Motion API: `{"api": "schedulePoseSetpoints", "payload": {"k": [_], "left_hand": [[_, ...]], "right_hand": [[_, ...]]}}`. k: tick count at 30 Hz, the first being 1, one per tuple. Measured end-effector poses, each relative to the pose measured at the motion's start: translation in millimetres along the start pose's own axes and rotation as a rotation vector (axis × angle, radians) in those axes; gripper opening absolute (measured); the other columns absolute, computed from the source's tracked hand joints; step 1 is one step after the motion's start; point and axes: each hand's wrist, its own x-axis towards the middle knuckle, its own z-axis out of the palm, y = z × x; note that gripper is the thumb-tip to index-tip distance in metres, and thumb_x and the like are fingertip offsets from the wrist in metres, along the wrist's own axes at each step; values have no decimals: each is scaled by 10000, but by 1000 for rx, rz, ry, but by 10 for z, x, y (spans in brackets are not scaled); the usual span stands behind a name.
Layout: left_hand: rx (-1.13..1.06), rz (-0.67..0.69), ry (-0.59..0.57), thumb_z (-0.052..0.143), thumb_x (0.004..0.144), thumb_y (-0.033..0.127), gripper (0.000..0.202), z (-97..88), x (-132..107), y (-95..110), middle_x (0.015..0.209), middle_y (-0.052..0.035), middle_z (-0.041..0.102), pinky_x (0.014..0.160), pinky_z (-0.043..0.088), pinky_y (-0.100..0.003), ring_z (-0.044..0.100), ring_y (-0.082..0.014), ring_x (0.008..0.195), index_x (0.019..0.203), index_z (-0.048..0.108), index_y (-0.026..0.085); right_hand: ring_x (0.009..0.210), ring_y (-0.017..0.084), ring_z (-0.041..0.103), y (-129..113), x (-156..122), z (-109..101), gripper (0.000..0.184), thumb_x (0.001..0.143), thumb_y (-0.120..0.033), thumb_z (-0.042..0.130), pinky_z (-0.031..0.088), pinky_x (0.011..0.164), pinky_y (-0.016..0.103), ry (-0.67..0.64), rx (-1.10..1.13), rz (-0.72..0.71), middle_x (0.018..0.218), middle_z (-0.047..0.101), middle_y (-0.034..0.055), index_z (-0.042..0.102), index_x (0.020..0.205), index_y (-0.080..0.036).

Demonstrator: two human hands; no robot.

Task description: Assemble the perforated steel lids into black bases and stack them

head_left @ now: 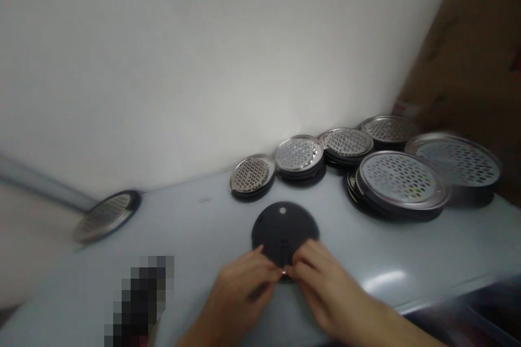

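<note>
A round black disc [272, 227] lies on the table before me, with a pale dot near its far edge and a narrow slot-like mark running toward me. My left hand [244, 284] is closed at the disc's near left edge, its fingertips pinched together. From the right, my right hand [319, 276] curls over the near right edge, fingers bent and closed. The fingertips of both hands almost meet at a tiny bright spot on the near rim; what that spot is I cannot make out. The fingers hide part of the rim.
Round metal grater plates with black rims stand in stacks along the wall, including a small one [253, 174] and a larger one [401, 179]. Another plate [108, 217] lies at the table's left edge. Cardboard [472, 59] rises at the right. A pixelated dark patch covers the lower left.
</note>
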Motion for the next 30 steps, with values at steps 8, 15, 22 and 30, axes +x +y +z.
{"api": "schedulePoseSetpoints", "payload": {"k": [8,15,22,30], "left_hand": [[-48,-37,14,604,866,69,178,16,-24,-12,823,-8,774,1009,570,-399,737,-134,780,853,707,213],[-66,-59,34,611,896,90,161,22,-19,26,853,-14,779,958,589,-337,742,-139,813,861,711,211],[-65,-97,47,600,917,89,163,17,-17,-8,859,-5,770,931,592,-305,732,-128,814,908,703,215],[35,-4,-62,543,931,55,216,-17,-7,-11,915,-10,760,1045,541,-356,720,-121,868,947,703,200]], "right_hand": [[962,233,485,-3,-11,0,339,838,24,482,416,878,407,-57,-83,-18,1014,591,68,616,1056,-197],[954,244,486,19,-27,31,295,841,14,476,407,861,412,-20,-182,-100,990,592,83,594,1039,-170],[927,228,503,86,20,12,282,888,3,475,406,830,381,7,-116,-100,1002,602,76,580,1083,-172],[967,233,515,62,24,-38,285,897,4,471,409,879,396,-19,-131,-121,1015,619,92,612,1088,-154]]}}
